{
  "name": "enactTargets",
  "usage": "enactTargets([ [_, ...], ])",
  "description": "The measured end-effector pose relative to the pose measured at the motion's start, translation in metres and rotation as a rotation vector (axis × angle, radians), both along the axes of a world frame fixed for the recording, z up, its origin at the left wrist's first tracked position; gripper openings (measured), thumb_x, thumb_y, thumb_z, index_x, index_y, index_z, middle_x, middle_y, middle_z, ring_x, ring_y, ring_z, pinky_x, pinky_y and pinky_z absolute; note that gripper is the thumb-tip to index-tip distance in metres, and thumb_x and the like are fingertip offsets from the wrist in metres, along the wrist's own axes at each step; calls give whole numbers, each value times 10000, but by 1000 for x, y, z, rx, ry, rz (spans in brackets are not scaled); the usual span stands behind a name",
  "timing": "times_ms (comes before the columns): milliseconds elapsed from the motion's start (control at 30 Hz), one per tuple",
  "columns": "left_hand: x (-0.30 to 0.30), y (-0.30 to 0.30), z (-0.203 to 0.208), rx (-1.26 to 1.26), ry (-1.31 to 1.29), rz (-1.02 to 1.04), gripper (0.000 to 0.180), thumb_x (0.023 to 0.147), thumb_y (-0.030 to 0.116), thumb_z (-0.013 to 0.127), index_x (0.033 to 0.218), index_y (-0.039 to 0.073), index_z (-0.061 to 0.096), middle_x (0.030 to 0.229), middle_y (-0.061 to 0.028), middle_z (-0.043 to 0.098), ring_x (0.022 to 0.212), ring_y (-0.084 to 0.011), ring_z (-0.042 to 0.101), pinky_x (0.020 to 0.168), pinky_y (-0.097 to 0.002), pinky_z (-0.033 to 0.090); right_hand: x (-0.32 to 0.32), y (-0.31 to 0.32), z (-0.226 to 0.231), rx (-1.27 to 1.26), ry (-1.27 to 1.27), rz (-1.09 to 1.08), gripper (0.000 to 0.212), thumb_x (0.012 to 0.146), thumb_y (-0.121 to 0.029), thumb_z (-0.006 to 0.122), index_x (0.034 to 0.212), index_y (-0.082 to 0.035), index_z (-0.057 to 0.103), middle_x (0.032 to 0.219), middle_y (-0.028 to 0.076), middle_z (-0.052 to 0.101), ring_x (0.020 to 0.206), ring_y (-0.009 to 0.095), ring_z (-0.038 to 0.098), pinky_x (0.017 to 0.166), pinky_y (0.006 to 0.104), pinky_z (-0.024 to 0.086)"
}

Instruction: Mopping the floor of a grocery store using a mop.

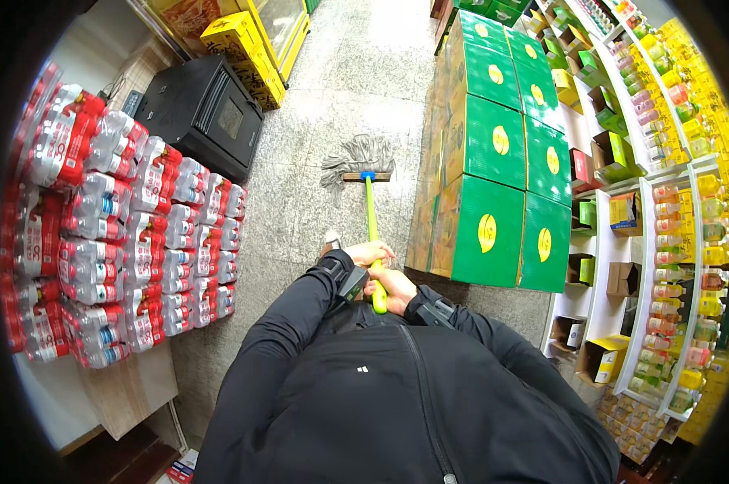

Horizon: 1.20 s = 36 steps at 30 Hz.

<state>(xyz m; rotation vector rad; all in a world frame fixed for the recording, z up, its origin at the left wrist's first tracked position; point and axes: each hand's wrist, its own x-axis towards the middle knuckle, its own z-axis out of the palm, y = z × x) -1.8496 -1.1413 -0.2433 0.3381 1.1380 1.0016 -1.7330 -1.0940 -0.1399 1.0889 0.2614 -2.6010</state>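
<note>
A mop (371, 211) with a yellow-green handle stretches away from me along the aisle. Its grey string head (363, 156) lies spread on the speckled floor, joined to the handle by a blue piece on a brown crossbar. My left hand (368, 254) is closed around the handle, farther along it. Close to my body, my right hand (392, 288) grips the handle near its rounded end. Both forearms are in black sleeves with a dark device strapped at each wrist.
Shrink-wrapped bottle packs (146, 242) are stacked at the left, before a black cabinet (207, 113) and yellow boxes (247, 60). Green cartons (493, 161) form a stack along the aisle's right side. Beyond them, white shelves (647, 210) hold bottles and small boxes.
</note>
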Motion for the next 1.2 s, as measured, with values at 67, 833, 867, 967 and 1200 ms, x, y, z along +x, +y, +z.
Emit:
enactTargets([
  [67,-21,18,5,3,-12,-12,202,800,46,402,966,11,514,668,-22,483,600,-99,453,548,-217,402,-21,14,1,36,-41,-31,54,814,-21,401,831,-64,374,630,-8,385,489,65,372,459,181,363],
  [833,-346,207,10,53,-40,-257,209,750,27,476,947,-31,509,692,-62,539,619,-147,511,562,-246,427,-345,175,1,-32,-154,-150,46,838,-91,408,802,-62,409,636,13,442,462,67,379,410,165,354],
  [867,-356,214,11,38,-34,-248,213,760,35,474,963,-25,501,688,-66,541,617,-152,521,553,-256,434,-357,183,6,-40,-154,-127,31,842,-90,405,822,-67,398,630,11,420,465,65,369,405,166,350],
  [967,-390,245,2,51,-40,-219,200,777,40,459,964,-17,507,697,-68,546,624,-156,527,561,-261,440,-393,213,12,-56,-144,-137,30,846,-89,404,846,-69,382,617,6,396,466,62,366,407,166,349],
  [1200,-474,344,-10,-35,-163,-126,184,800,36,438,965,53,517,701,-16,485,618,-79,454,539,-197,399,-483,315,-9,32,-114,-159,60,857,-96,403,820,-58,375,574,15,398,442,82,391,408,209,364],
])
